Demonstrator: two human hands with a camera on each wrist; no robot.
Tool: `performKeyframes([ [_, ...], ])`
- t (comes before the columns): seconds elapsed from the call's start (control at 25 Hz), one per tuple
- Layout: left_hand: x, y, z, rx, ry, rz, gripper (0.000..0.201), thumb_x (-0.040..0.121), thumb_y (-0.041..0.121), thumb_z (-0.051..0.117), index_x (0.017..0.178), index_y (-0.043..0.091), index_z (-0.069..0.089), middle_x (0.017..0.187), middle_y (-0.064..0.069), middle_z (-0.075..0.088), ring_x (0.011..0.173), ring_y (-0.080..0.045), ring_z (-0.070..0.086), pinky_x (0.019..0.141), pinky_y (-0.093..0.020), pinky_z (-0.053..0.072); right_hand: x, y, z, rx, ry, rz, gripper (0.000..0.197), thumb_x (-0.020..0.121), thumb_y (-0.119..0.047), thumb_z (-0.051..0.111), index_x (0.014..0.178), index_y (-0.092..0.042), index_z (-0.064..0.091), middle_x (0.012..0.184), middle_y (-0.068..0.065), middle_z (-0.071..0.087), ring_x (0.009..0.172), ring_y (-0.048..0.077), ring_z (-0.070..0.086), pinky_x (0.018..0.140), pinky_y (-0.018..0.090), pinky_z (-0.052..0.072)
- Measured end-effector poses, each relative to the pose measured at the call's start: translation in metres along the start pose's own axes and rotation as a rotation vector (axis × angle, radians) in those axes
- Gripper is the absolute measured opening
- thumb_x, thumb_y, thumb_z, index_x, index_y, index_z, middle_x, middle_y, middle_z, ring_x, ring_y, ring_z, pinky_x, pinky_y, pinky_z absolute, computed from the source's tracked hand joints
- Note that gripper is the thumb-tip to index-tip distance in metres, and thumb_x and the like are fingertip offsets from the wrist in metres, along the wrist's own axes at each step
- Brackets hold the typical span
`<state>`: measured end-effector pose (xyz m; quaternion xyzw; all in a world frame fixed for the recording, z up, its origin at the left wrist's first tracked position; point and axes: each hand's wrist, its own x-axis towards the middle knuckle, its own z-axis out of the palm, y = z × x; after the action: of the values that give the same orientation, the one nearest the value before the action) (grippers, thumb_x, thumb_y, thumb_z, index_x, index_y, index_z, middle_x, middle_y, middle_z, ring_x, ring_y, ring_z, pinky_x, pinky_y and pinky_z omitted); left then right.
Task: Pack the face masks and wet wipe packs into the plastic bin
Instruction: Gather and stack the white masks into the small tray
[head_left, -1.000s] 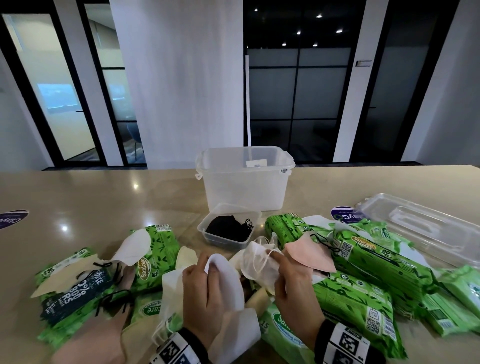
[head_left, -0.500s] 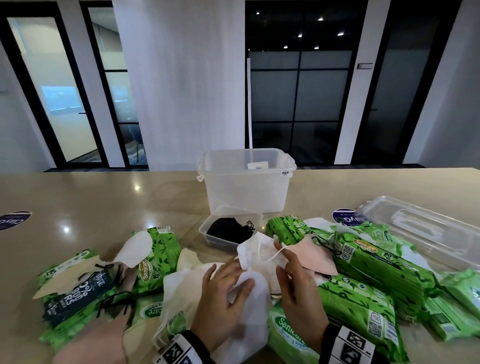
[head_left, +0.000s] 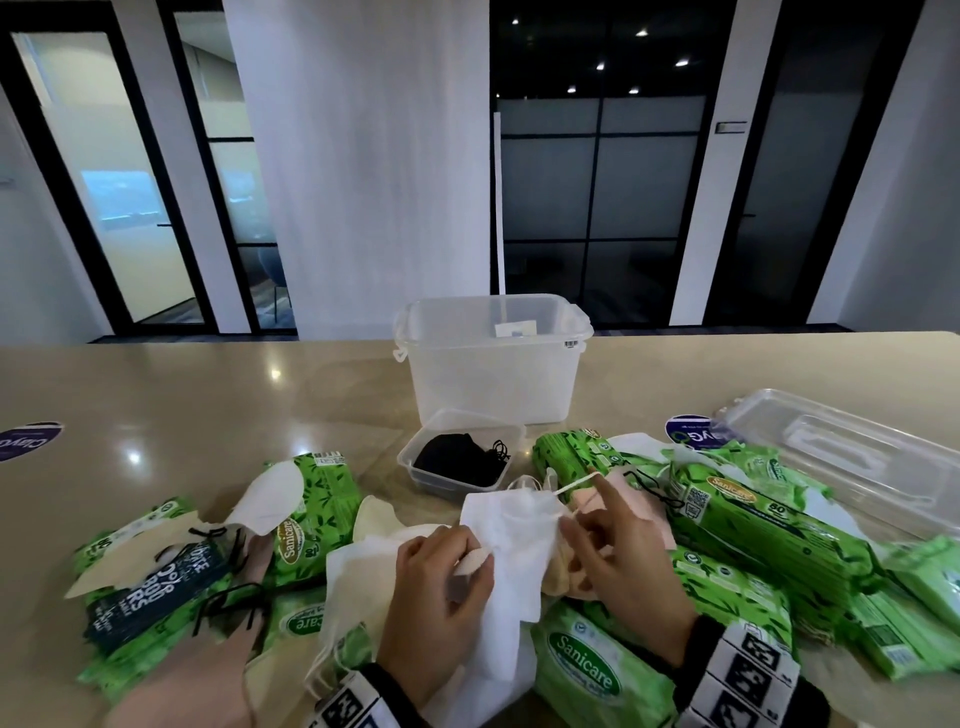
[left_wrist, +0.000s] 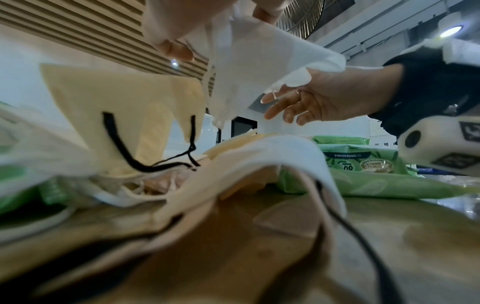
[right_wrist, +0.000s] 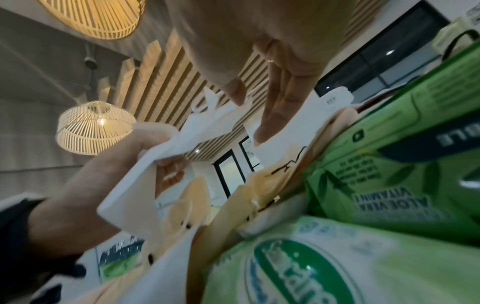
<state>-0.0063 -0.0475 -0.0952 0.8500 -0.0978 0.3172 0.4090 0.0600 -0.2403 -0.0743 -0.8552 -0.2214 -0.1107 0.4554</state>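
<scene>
left hand (head_left: 436, 587) grips a crumpled white mask (head_left: 511, 551); right hand (head_left: 618, 566) pinches its thin ear loop (head_left: 571, 486).

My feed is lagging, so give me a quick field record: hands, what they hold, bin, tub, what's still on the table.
left hand: grips white mask, fingers curled round it
right hand: pinches the white mask's ear loop, other fingers loose
bin: open, upright at the far side of the table, looks empty apart from a label
tub: in front of the bin, holds black masks
lid: off, lying at right
wipe packs: many, loose on the table, none packed
other masks: scattered over the packs
</scene>
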Motion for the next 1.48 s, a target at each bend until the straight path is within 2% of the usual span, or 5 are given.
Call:
performKeyframes([
  [0.28, -0.003, -0.004, 0.001, -0.022, -0.007, 0.009, 0.023, 0.084, 0.031, 0.054, 0.069, 0.028, 0.037, 0.066, 0.013, 0.042, 0.065, -0.012, 0.045, 0.065, -0.03, 0.037, 0.006, -0.007, -0.016, 0.134, 0.129, 0.13, 0.014, 0.089, -0.011, 0.06, 0.079, -0.021, 0.057, 0.051, -0.001, 0.055, 0.043, 0.009, 0.04, 0.047, 0.027, 0.033],
  [0.6, -0.001, 0.007, -0.002, -0.231, -0.023, 0.001, 0.022, 0.094, 0.041, 0.049, 0.086, 0.023, 0.058, 0.081, 0.01, 0.06, 0.082, -0.015, 0.06, 0.074, -0.034, 0.048, -0.015, -0.02, 0.005, -0.472, -0.488, -0.425, 0.105, 0.069, -0.054, 0.063, 0.15, -0.038, -0.002, 0.153, -0.017, 0.011, 0.14, 0.0, 0.01, 0.114, 0.021, 0.01],
  [0.8, 0.002, 0.006, -0.005, -0.225, 0.009, 0.059, 0.018, 0.096, 0.036, 0.048, 0.089, 0.026, 0.062, 0.085, 0.013, 0.063, 0.082, -0.009, 0.062, 0.071, -0.024, 0.048, -0.003, -0.014, 0.004, -0.117, -0.23, -0.375, 0.075, 0.077, -0.014, 0.062, 0.135, -0.055, 0.037, 0.116, -0.009, 0.068, 0.099, 0.013, 0.061, 0.08, 0.006, 0.038],
  [1.24, 0.0, 0.01, 0.001, -0.323, -0.074, 0.037, 0.026, 0.097, 0.038, 0.044, 0.095, 0.019, 0.062, 0.088, 0.011, 0.066, 0.083, -0.009, 0.064, 0.07, -0.021, 0.048, 0.001, -0.02, -0.009, -0.484, -0.308, -0.569, 0.107, 0.075, -0.009, 0.07, 0.149, -0.046, 0.003, 0.153, -0.011, 0.03, 0.107, 0.021, 0.059, 0.069, 0.032, 0.054],
  [1.48, 0.0, 0.008, 0.004, -0.299, -0.086, 0.016, 0.026, 0.097, 0.039, 0.043, 0.093, 0.019, 0.059, 0.086, 0.01, 0.064, 0.08, -0.007, 0.062, 0.069, -0.019, 0.046, 0.008, -0.01, -0.002, -0.486, -0.236, -0.613, 0.053, 0.084, -0.017, 0.057, 0.135, -0.028, 0.049, 0.118, -0.003, 0.059, 0.092, 0.019, 0.064, 0.064, 0.032, 0.056],
])
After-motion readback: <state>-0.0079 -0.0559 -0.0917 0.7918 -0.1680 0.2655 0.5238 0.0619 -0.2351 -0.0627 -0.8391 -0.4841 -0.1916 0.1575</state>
